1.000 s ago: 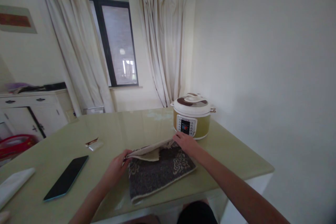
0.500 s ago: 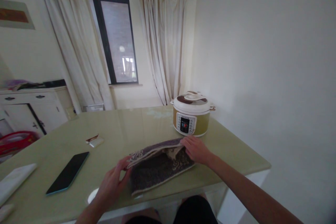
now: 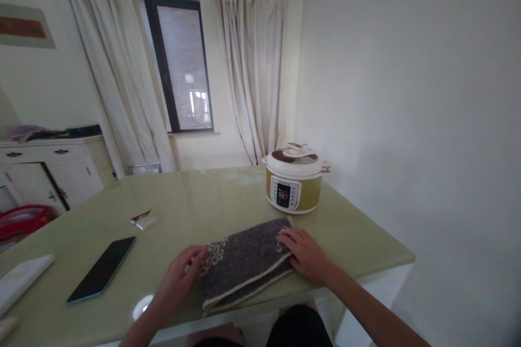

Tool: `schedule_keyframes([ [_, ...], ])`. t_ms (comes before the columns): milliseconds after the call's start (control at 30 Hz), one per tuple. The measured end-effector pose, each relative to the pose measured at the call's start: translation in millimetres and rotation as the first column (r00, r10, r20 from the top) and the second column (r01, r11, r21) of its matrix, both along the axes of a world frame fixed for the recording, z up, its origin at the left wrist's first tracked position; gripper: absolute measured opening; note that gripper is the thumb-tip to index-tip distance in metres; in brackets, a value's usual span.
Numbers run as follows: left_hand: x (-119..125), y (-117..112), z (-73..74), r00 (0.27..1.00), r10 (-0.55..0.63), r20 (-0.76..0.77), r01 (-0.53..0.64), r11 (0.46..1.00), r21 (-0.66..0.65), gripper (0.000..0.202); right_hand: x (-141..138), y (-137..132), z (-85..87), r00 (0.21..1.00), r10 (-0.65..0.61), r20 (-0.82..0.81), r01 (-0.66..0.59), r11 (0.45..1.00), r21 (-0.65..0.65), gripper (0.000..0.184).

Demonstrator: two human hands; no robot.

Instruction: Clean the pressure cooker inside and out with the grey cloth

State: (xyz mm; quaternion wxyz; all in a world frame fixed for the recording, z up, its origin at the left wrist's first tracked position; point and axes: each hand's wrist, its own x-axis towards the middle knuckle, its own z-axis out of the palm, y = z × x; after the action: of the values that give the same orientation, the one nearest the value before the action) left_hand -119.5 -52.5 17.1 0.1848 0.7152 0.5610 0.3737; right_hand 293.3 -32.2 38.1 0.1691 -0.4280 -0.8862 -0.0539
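Observation:
A dark grey towel [image 3: 248, 252] with cream edging and cream scrollwork lies folded over near the table's front edge. Its front edges gape slightly, so a lower layer shows beneath the top one. At its left end, my left hand [image 3: 181, 271] has curled fingers closed on the side edge. My right hand [image 3: 306, 254] grasps the right end, fingers over the patterned top and thumb by the front edge. The towel's underside is hidden.
Just behind the towel stands a white and green electric cooker [image 3: 293, 179]. To the left lie a phone [image 3: 101, 270], a small packet [image 3: 145, 220] and a white object [image 3: 24, 282]. A wall [image 3: 407, 119] rises at the right beyond the table [image 3: 195, 195].
The towel's raised upper layer has come down toward me, covering the dark inside. My right hand has moved slightly nearer and now lies lower on the towel; my left stays at the left end.

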Motion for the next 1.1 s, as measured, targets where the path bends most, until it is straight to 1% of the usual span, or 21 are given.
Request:
schedule_keyframes([
  [67, -2.6, 18.3, -5.2, 0.986, 0.145, -0.082, -0.144, 0.989, 0.025, 0.061, -4.9, 1.1, -1.6, 0.999, 0.050, 0.019, -0.050, 0.999, 0.013, 0.050],
  [100, -4.5, 25.2, -8.3, 0.977, 0.171, -0.126, -0.170, 0.985, 0.021, 0.061, -6.1, 2.0, -1.1, 0.999, 0.036, 0.009, -0.037, 0.999, 0.022, 0.043],
  [167, -8.2, 31.7, -13.7, 0.978, 0.154, -0.138, -0.159, 0.987, -0.023, 0.057, -5.0, 2.7, 1.6, 0.997, -0.049, -0.065, 0.051, 0.998, 0.036, 0.035],
  [233, -9.6, 28.3, -16.5, 0.995, 0.094, -0.021, -0.096, 0.988, -0.120, 0.052, -0.8, 0.4, 4.0, 0.987, -0.113, -0.117, 0.116, 0.993, 0.025, 0.031],
  [300, -6.3, 18.4, -15.1, 0.985, 0.033, 0.170, 0.007, 0.974, -0.227, 0.053, 2.3, -5.0, 3.0, 0.993, -0.091, -0.071, 0.092, 0.996, 0.010, 0.030],
  [367, 2.9, 6.3, -8.6, 0.930, 0.029, 0.365, 0.091, 0.947, -0.308, 0.060, 0.3, -11.0, -2.0, 1.000, -0.017, 0.007, 0.017, 0.999, 0.031, 0.043],
  [433, 16.1, -4.6, 2.4, 0.855, 0.114, 0.507, 0.101, 0.920, -0.378, 0.070, -8.0, -14.4, -9.0, 0.996, 0.073, 0.058, -0.078, 0.993, 0.093, 0.053],
  [500, 28.3, -12.0, 14.9, 0.795, 0.211, 0.569, 0.093, 0.884, -0.459, 0.082, -20.7, -14.1, -15.0, 0.984, 0.155, 0.090, -0.166, 0.977, 0.131, 0.044],
  [567, 33.8, -14.2, 25.9, 0.771, 0.253, 0.584, 0.081, 0.871, -0.485, 0.097, -34.0, -12.3, -18.3, 0.981, 0.173, 0.088, -0.182, 0.977, 0.114, 0.030],
  [633, 29.9, -10.4, 34.6, 0.742, 0.287, 0.605, 0.035, 0.885, -0.464, 0.106, -45.3, -13.6, -19.1, 0.991, 0.123, 0.043, -0.125, 0.991, 0.054, 0.022],
  [700, 20.3, -2.3, 43.0, 0.681, 0.363, 0.635, -0.039, 0.885, -0.464, 0.100, -54.0, -20.9, -18.5, 0.993, 0.111, -0.035, -0.112, 0.993, -0.043, 0.019],
  [733, 16.2, 2.3, 48.2, 0.646, 0.409, 0.644, -0.076, 0.874, -0.479, 0.094, -57.6, -26.3, -17.9, 0.987, 0.131, -0.096, -0.141, 0.985, -0.104, 0.022],
  [800, 16.0, 10.0, 61.5, 0.590, 0.469, 0.657, -0.122, 0.856, -0.501, 0.080, -64.2, -37.3, -16.3, 0.946, 0.161, -0.282, -0.228, 0.947, -0.228, 0.047],
  [867, 31.8, 13.5, 78.4, 0.563, 0.449, 0.694, -0.114, 0.874, -0.473, 0.069, -69.4, -42.4, -13.0, 0.848, 0.076, -0.525, -0.294, 0.891, -0.346, 0.073],
  [900, 45.5, 13.5, 87.5, 0.553, 0.402, 0.730, -0.069, 0.895, -0.441, 0.066, -70.9, -41.4, -10.2, 0.766, -0.023, -0.642, -0.312, 0.861, -0.403, 0.080],
  [933, 61.6, 12.7, 96.4, 0.543, 0.319, 0.776, 0.015, 0.921, -0.389, 0.063, -70.9, -38.0, -6.6, 0.655, -0.152, -0.740, -0.327, 0.826, -0.459, 0.085],
  [967, 78.7, 11.7, 104.5, 0.525, 0.199, 0.828, 0.154, 0.934, -0.322, 0.063, -69.1, -32.9, -2.2, 0.517, -0.294, -0.804, -0.352, 0.783, -0.513, 0.090],
  [1000, 95.0, 10.9, 111.1, 0.488, 0.095, 0.868, 0.281, 0.924, -0.260, 0.067, -65.2, -26.9, 2.6, 0.365, -0.430, -0.826, -0.387, 0.736, -0.555, 0.096],
  [1033, 109.1, 10.8, 115.5, 0.478, 0.003, 0.879, 0.368, 0.907, -0.204, 0.074, -59.2, -20.9, 7.5, 0.225, -0.545, -0.807, -0.431, 0.687, -0.584, 0.102],
  [1067, 120.1, 11.8, 117.2, 0.491, -0.068, 0.868, 0.431, 0.885, -0.174, 0.081, -51.7, -15.8, 11.8, 0.127, -0.633, -0.764, -0.478, 0.636, -0.606, 0.104],
  [1100, 127.4, 13.9, 115.5, 0.542, -0.115, 0.832, 0.455, 0.873, -0.176, 0.086, -43.2, -12.1, 14.8, 0.089, -0.685, -0.723, -0.513, 0.590, -0.623, 0.102],
])
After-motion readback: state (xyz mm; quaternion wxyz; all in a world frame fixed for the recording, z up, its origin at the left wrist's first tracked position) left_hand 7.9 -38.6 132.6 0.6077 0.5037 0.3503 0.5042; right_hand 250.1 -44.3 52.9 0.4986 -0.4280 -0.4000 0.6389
